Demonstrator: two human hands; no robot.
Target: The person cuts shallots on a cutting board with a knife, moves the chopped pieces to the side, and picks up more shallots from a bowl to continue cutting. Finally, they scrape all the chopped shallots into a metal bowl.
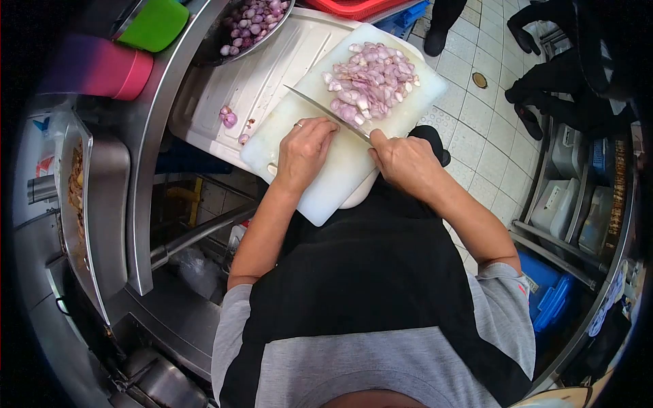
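A white cutting board (306, 197) lies tilted across a white tray (204, 102). On its far part rests a pile of peeled and cut shallots (374, 78). My right hand (406, 163) is wrapped round the handle of a knife (326, 112), whose blade points to the upper left along the near edge of the pile. Close to the blade, my left hand (304, 151) rests on the board with its fingers curled together; whatever they hold is hidden. A few loose shallots (229, 119) lie on the tray, left of the board.
A metal bowl of whole shallots (253, 27) stands at the tray's far end. Pink (132, 68) and green (155, 26) containers are on the steel counter (146, 156) at left. Other people's legs (445, 20) show at the top and upper right, near shelves.
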